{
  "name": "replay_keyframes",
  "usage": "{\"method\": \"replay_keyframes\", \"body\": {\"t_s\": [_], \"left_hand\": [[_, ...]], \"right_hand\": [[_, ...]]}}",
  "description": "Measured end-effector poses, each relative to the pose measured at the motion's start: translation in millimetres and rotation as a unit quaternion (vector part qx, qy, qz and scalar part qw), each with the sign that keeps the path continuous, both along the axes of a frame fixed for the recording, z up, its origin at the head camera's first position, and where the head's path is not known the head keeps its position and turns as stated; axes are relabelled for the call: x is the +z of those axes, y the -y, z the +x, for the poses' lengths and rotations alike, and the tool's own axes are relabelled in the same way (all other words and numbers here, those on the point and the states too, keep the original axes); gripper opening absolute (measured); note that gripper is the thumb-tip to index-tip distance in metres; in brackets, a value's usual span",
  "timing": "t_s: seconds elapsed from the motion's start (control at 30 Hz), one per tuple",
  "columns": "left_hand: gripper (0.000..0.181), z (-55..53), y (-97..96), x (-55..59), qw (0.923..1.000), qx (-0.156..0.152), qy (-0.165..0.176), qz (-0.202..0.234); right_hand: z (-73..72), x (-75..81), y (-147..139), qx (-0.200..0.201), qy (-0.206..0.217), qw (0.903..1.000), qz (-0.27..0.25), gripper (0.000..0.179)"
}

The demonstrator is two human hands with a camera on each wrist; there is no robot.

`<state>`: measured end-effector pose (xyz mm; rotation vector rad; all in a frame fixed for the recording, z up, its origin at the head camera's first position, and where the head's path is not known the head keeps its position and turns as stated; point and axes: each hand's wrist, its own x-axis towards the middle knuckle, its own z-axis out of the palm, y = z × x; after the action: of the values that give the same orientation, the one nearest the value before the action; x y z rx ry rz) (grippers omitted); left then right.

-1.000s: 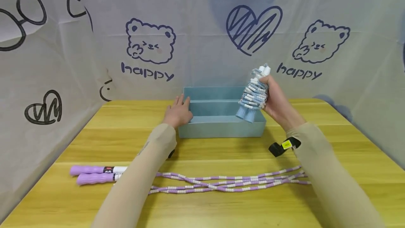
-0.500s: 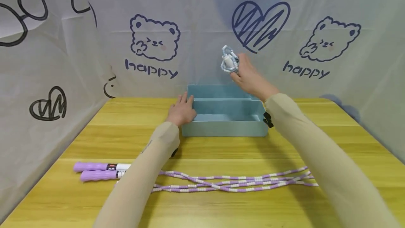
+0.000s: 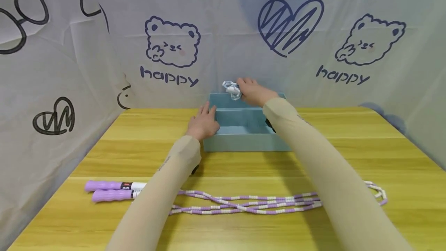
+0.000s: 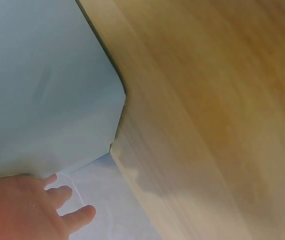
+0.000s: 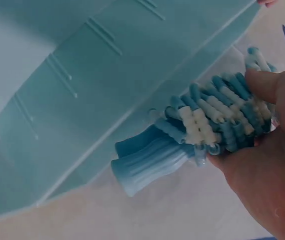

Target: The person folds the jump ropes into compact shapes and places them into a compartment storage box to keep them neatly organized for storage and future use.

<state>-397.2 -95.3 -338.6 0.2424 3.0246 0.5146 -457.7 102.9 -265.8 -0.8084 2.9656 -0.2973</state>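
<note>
My right hand (image 3: 256, 93) grips a folded beaded jump rope (image 3: 231, 89), its blue and white beads wound about the blue handles. In the right wrist view, the handles (image 5: 152, 157) stick out beyond the beads, close beside the rim of a light blue box (image 5: 107, 60). The head view puts this bundle over the back part of the box (image 3: 245, 142), where a raised ledge crosses behind the front compartment. At the box's left end, my left hand (image 3: 203, 123) rests on the rim with fingers spread; the left wrist view shows those fingers (image 4: 82, 217) extended past the wall.
A second jump rope, with purple and white beads (image 3: 258, 206), lies stretched across the wooden table (image 3: 223, 235) in front of the box. Its two purple handles (image 3: 108, 195) lie at the left. A printed cloth (image 3: 223, 45) hangs right behind the table.
My right hand has carried the blue jump rope from the box's right side leftward, then down toward its back. The bundle has turned end-on. My left hand stays at the box's left end.
</note>
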Motion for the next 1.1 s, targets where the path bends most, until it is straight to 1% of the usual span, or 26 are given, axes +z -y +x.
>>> {"method": "replay_keyframes", "body": {"t_s": [0.13,0.27,0.3,0.4,0.5,0.6,0.67,0.83,1.1], "left_hand": [[0.067,2.1,0.6,2.5,1.0000,0.003,0.002,-0.003],[0.066,1.9,0.6,3.9,1.0000,0.001,0.007,-0.002],[0.066,1.9,0.9,3.6,1.0000,0.001,0.009,-0.001],[0.066,1.1,1.6,1.9,1.0000,0.001,0.009,-0.002],[0.066,0.1,1.7,0.9,1.0000,0.002,0.008,-0.004],[0.066,-0.1,1.4,2.3,1.0000,0.003,0.006,-0.005],[0.066,0.8,0.1,3.0,1.0000,0.005,0.006,-0.004],[0.066,2.3,-1.2,4.4,0.9999,0.006,0.008,-0.003],[0.066,2.4,0.7,4.6,0.9999,0.008,0.007,-0.003]], "right_hand": [[-10.7,-7.7,9.2,-0.012,0.045,0.9984,0.030,0.023],[-21.2,-12.2,12.7,-0.021,0.088,0.9955,0.030,0.028],[-23.2,-13.3,13.3,-0.024,0.093,0.9950,0.026,0.030],[-26.6,-16.5,14.2,-0.034,0.097,0.9945,0.019,0.044],[-27.7,-20.3,15.1,-0.029,0.099,0.9945,0.018,0.047],[-27.2,-22.4,16.2,-0.011,0.105,0.9940,0.029,0.041],[-24.9,-22.6,16.7,-0.008,0.111,0.9929,0.042,0.041],[-20.9,-20.6,18.4,-0.019,0.143,0.9874,0.065,0.047],[-21.9,-19.1,16.9,-0.007,0.191,0.9775,0.090,0.051]]}}
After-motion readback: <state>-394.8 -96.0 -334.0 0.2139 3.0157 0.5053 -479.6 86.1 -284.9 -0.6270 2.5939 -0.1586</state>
